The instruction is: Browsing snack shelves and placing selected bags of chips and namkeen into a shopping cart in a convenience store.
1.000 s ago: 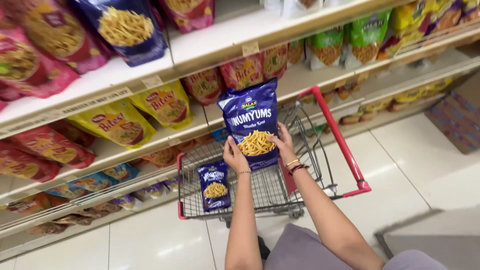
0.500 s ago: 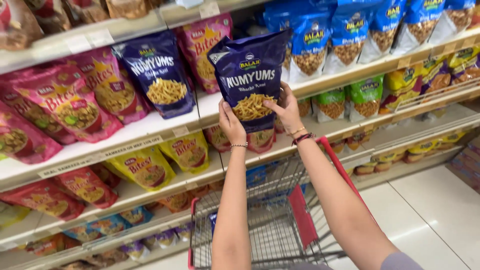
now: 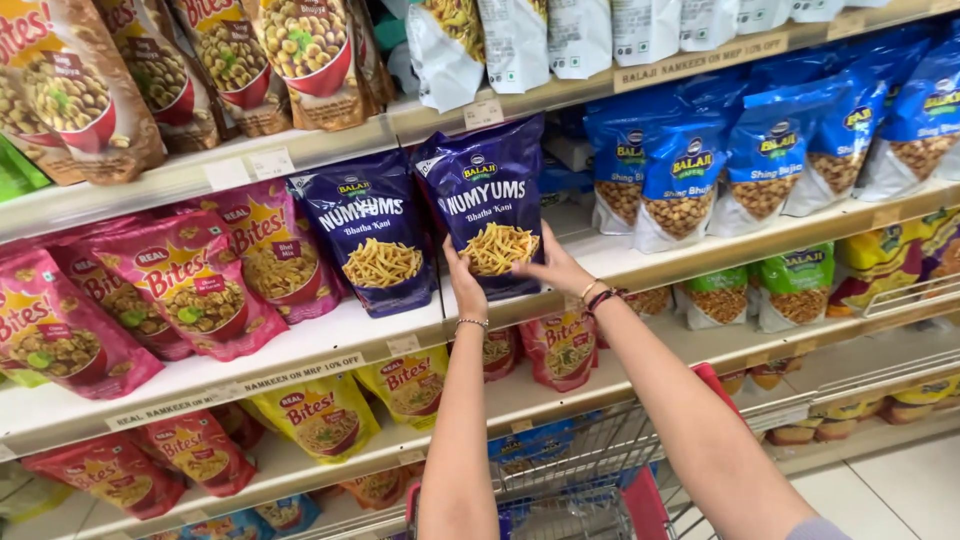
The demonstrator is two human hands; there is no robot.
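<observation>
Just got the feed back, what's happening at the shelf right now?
A person is at a snack aisle with both hands raised to the middle shelf. The left hand and right hand grip the lower corners of a dark blue snack bag, which stands upright at the shelf's front edge, right beside a matching dark blue bag. Pink bags sit to the left, lighter blue bags to the right. A red-handled shopping cart waits below the arms.
</observation>
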